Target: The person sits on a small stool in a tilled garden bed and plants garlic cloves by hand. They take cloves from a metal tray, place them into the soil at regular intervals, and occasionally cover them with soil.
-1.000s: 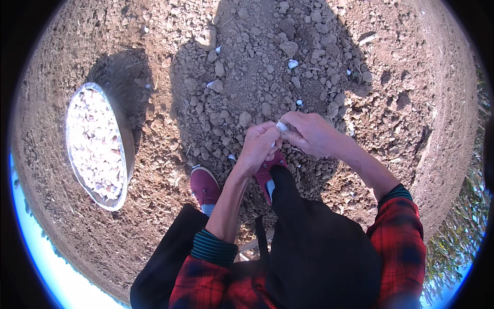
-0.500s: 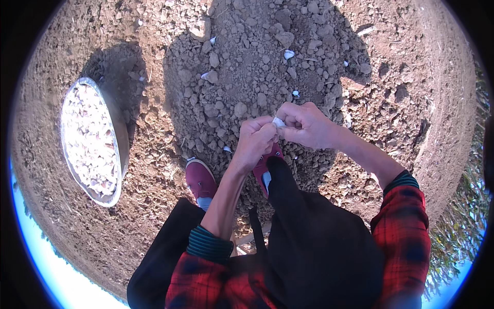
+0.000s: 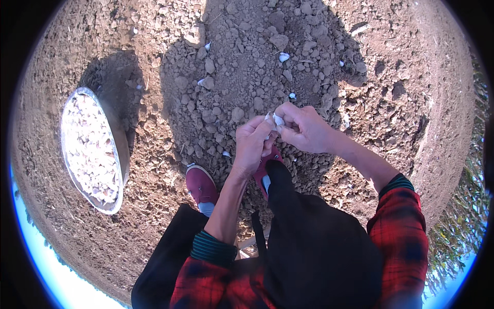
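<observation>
Fingers [image 3: 288, 109] pinch two white bits

Our right hand [image 3: 307, 131] pinches a white clove [image 3: 278, 120] between thumb and finger, in the middle of the frame. Our left hand [image 3: 250, 143] pinches a white piece [image 3: 267, 118] just beside it. Half a second ago we saw just one between them; now two show, so we think they may have come apart. We can't tell what else the left hand hides. More cloves [image 3: 90, 147] fill the tub [image 3: 122, 144] at frame left.

Harsh sunlight, dark shadow [image 3: 234, 67] on soil [image 3: 152, 165], glare over basin [image 3: 122, 149], fisheye-bent edges, black corners
</observation>
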### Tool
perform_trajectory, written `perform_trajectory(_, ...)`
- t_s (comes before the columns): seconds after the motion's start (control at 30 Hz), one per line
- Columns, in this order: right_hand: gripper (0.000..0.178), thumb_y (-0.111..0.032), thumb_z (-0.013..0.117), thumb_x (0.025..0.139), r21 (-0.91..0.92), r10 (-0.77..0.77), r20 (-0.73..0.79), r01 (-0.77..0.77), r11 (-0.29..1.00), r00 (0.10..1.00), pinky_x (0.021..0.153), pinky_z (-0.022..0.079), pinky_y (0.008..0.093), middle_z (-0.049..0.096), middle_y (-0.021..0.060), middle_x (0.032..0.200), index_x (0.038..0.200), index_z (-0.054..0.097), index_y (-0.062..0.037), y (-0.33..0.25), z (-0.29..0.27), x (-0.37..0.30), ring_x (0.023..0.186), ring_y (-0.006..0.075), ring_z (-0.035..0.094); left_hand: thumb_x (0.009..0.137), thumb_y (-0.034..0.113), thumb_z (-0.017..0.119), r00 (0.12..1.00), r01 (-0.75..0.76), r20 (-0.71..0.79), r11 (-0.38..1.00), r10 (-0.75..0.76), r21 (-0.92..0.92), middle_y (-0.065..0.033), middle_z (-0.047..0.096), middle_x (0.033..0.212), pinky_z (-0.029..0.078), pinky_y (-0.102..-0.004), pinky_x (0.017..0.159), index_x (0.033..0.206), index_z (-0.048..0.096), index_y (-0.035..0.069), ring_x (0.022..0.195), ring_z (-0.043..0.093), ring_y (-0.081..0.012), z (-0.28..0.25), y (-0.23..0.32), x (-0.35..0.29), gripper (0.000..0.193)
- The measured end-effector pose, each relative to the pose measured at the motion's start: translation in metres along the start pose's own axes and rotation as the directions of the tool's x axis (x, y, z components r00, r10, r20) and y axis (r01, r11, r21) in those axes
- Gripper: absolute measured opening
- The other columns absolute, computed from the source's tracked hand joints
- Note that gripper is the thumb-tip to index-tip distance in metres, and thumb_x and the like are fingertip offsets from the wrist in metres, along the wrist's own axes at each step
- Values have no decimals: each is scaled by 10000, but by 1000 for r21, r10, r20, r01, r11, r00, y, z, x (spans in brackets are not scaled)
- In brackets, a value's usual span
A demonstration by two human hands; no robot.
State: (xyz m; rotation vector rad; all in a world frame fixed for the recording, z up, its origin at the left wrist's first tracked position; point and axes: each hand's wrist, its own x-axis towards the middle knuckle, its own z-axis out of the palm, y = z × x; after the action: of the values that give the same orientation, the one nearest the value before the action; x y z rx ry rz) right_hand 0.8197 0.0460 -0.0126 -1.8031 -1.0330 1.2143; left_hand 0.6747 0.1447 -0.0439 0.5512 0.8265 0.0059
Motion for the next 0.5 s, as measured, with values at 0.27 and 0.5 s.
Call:
perform_trajectory(0.27, 114, -101, 490, 911, 663, 391, -584, 141, 735, 711, 436, 358, 235, 478, 7, 654, 967, 554, -25, 54, -87, 17, 449, 52, 336, 960, 206, 563, 981, -100, -184, 971, 60, -215, -44, 566, 813, 353, -199, 462, 1083, 584, -25, 600, 475, -69, -29, 7, 11, 262)
perform_trajectory(0.5, 165, -148, 609, 864, 515, 418, -671, -20, 857, 612, 406, 330, 207, 532, -9, 680, 991, 599, -42, 156, -194, 58, 456, 45, 397, 955, 206, 571, 987, -142, -91, 980, 130, -139, -44, 569, 833, 361, -214, 488, 1166, 555, -43, 649, 497, -95, -26, 19, 20, 327)
